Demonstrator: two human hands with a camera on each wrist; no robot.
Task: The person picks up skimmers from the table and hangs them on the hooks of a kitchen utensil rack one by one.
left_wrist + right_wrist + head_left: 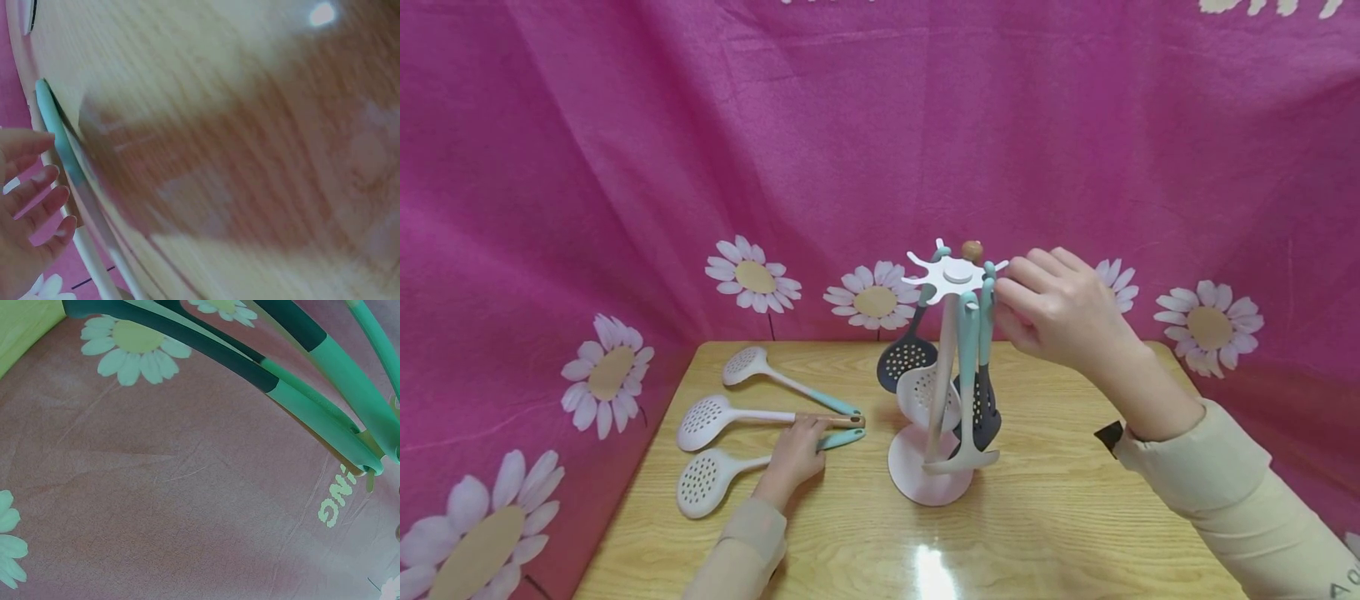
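My left hand point(797, 454) lies over the handles of two slotted skimmers on the table: one white with a wooden handle point(842, 421), one pale with a teal handle point(842, 438). In the left wrist view its fingers point(39, 209) are loosely bent beside the teal handle, not wrapped around it. My right hand point(1056, 308), fingers bent, is at the top of a white utensil rack point(951, 275), beside a prong and a teal-handled dark utensil point(987, 325). Its fingertips are partly hidden, so any grip is unclear. In the right wrist view teal handles point(325, 422) hang; the hand is not visible.
A third skimmer point(745, 367) with a teal handle lies behind the other two. On the rack hang a dark skimmer point(907, 360), a white slotted spoon point(927, 398) and a pale teal-handled utensil point(967, 375). A pink flowered cloth point(850, 150) stands behind the wooden table point(1060, 500).
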